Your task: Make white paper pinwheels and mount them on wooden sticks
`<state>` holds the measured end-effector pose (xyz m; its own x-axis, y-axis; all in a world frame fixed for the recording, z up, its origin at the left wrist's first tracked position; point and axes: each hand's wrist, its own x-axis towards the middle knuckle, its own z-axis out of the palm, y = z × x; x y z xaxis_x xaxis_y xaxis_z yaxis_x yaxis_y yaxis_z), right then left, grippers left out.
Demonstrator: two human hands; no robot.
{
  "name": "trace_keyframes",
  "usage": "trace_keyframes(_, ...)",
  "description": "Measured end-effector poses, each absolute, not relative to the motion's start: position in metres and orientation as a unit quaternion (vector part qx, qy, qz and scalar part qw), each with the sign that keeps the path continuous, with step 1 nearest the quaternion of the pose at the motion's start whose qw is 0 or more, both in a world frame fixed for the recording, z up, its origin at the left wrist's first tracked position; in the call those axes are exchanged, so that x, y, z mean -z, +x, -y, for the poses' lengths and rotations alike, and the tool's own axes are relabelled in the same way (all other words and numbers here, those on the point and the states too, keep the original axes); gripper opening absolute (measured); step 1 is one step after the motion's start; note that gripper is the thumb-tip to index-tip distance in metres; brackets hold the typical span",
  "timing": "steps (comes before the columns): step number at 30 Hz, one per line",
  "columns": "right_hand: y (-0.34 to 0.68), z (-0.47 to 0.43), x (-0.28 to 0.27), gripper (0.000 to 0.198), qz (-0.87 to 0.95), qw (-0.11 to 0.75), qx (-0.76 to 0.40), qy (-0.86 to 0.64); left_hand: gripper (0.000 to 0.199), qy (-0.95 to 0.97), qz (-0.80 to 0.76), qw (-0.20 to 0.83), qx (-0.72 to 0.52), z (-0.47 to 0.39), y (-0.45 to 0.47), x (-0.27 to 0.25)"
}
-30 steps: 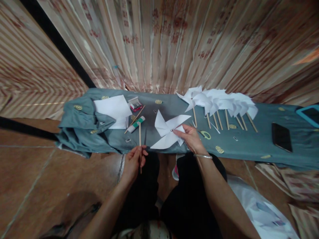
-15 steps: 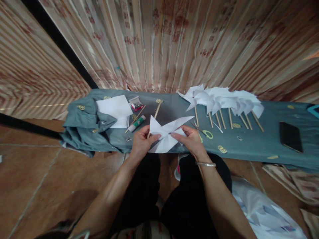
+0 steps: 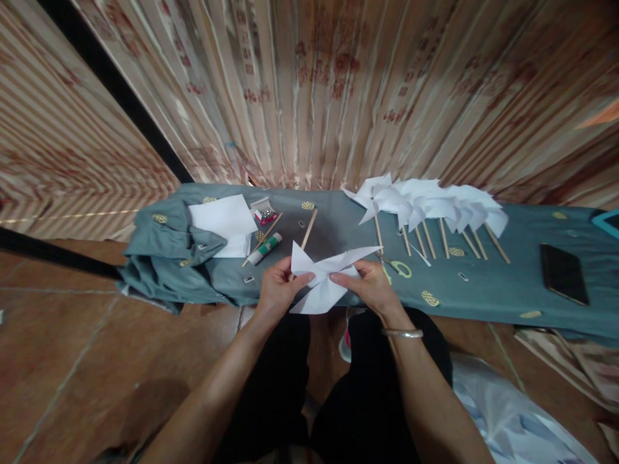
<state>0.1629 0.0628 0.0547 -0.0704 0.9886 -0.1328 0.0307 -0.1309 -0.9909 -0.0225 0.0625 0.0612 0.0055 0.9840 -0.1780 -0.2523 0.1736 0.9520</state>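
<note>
A white paper pinwheel [image 3: 319,290] is held between my two hands above the near edge of the cloth-covered table. My left hand [image 3: 282,283] is closed on its left side, thumb pressed on the paper close to the middle. From the right, my right hand [image 3: 372,283] pinches it, the thumb also near the centre. Beyond the pinwheel a wooden stick [image 3: 309,229] points away from me; its near end is hidden behind the paper. Scissors [image 3: 399,268] with pale green handles lie just beyond my right hand.
Finished pinwheels [image 3: 430,203] on sticks overlap along the back right. At left lie white paper sheets [image 3: 225,219], an open red box of pins [image 3: 265,214], a glue stick [image 3: 265,249] and another wooden stick [image 3: 275,225]. A dark phone [image 3: 563,274] rests far right.
The whole scene sits slightly lower in view as the camera has tilted. Both hands keep their hold on the pinwheel, with the right thumb and paper shifted only slightly.
</note>
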Motion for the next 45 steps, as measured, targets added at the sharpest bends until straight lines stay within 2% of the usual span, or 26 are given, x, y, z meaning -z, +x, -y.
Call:
trace_keyframes(6, 0.165, -0.053, -0.063, 0.025, 0.545, 0.465, -0.431, -0.549, 0.042, 0.373, -0.456, 0.643, -0.489, -0.051, -0.031, -0.062)
trace_keyframes(12, 0.167, -0.036, -0.079, 0.009, 0.714, 0.462, -0.152, -0.504, 0.042, 0.328, -0.471, 0.66, -0.485, -0.041, -0.041, -0.055)
trace_keyframes(15, 0.167, -0.03, -0.083, 0.016, 0.746, 0.453, -0.035, -0.487, 0.043, 0.308, -0.469, 0.677, -0.477, -0.035, -0.04, -0.059)
trace_keyframes(19, 0.168, -0.025, -0.087, 0.021, 0.759, 0.44, 0.036, -0.479, 0.045, 0.288, -0.452, 0.71, -0.458, -0.026, -0.033, -0.064)
trace_keyframes(24, 0.164, -0.022, -0.094, 0.023, 0.767, 0.439, 0.05, -0.466, 0.042, 0.295, -0.459, 0.7, -0.461, -0.027, -0.03, -0.057)
trace_keyframes(31, 0.16, -0.018, -0.101, 0.026, 0.789, 0.436, 0.03, -0.432, 0.032, 0.376, -0.508, 0.602, -0.487, -0.039, -0.041, -0.054)
trace_keyframes(35, 0.159, -0.013, -0.104, 0.031, 0.792, 0.429, 0.043, -0.432, 0.028, 0.412, -0.509, 0.584, -0.481, -0.038, -0.043, -0.057)
trace_keyframes(43, 0.159, -0.01, -0.104, 0.029, 0.798, 0.433, 0.014, -0.419, 0.027, 0.331, -0.492, 0.553, -0.586, -0.057, -0.061, -0.073)
trace_keyframes(45, 0.157, -0.01, -0.101, 0.026, 0.8, 0.439, 0.005, -0.41, 0.027, 0.353, -0.481, 0.562, -0.573, -0.061, -0.065, -0.085)
